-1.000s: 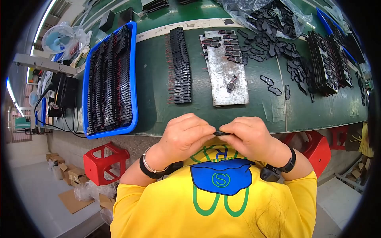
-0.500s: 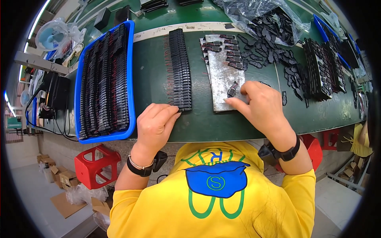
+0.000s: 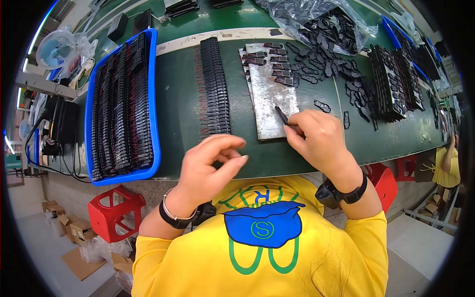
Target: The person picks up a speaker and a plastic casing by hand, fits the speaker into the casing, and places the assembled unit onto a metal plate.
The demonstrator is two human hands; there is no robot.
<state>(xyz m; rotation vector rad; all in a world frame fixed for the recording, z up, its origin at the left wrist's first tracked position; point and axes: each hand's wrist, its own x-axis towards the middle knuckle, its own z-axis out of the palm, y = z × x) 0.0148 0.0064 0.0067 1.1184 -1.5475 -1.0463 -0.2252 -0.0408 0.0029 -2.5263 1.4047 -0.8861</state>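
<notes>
My right hand (image 3: 321,138) pinches a small black device part (image 3: 281,115), lifted on edge over the near end of a worn silver metal plate (image 3: 267,121). My left hand (image 3: 210,161) is off the table items, thumb and fingers apart with nothing between them. Just beyond it runs a long, tightly packed row of black parts (image 3: 215,81) with thin red wires along its left side. At the plate's far end lie several small black parts with wires (image 3: 283,73). One loose black frame piece (image 3: 322,106) lies beyond my right hand.
At left stands a blue tray (image 3: 156,133) packed with rows of black parts. Loose black frame pieces (image 3: 316,62) spill from a clear plastic bag (image 3: 284,17). Loaded plates (image 3: 388,84) are stacked at right. Red stools (image 3: 115,213) stand below the table edge.
My left hand has let go of the near end of the row and opened, moving right. My right hand has picked the small part up off the plate and tilted it.
</notes>
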